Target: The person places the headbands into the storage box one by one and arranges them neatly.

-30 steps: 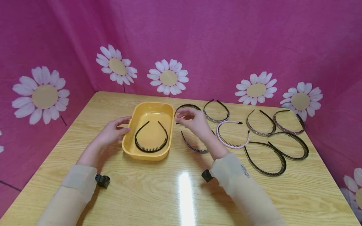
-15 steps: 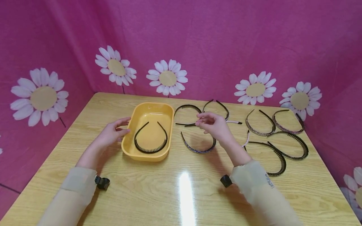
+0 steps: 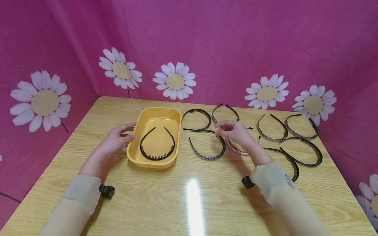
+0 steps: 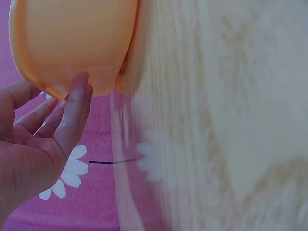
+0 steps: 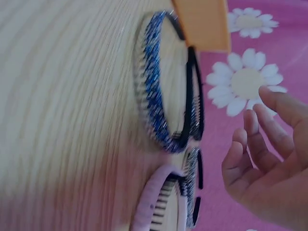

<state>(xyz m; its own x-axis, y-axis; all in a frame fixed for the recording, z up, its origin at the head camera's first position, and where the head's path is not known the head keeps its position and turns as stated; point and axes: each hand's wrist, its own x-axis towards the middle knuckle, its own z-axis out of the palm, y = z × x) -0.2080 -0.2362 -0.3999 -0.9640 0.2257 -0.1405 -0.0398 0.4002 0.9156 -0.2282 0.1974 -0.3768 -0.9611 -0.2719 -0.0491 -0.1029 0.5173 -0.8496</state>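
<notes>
Left hand (image 3: 117,137), grip apart, touches the yellow rounded plastic tray (image 3: 155,164) containing a black toothed headband (image 3: 157,158); right hand (image 3: 237,132), grip apart, hovers above a pink toothed headband (image 5: 147,204) on the wooden counter (image 3: 147,203)

Yellow tub (image 3: 153,165) upright on table (image 3: 147,203), black toothed headband (image 3: 157,158) lying inside. Glittery blue headband (image 3: 208,158) right of tub; pink headband (image 3: 240,152) beyond it, partly hidden.
</notes>
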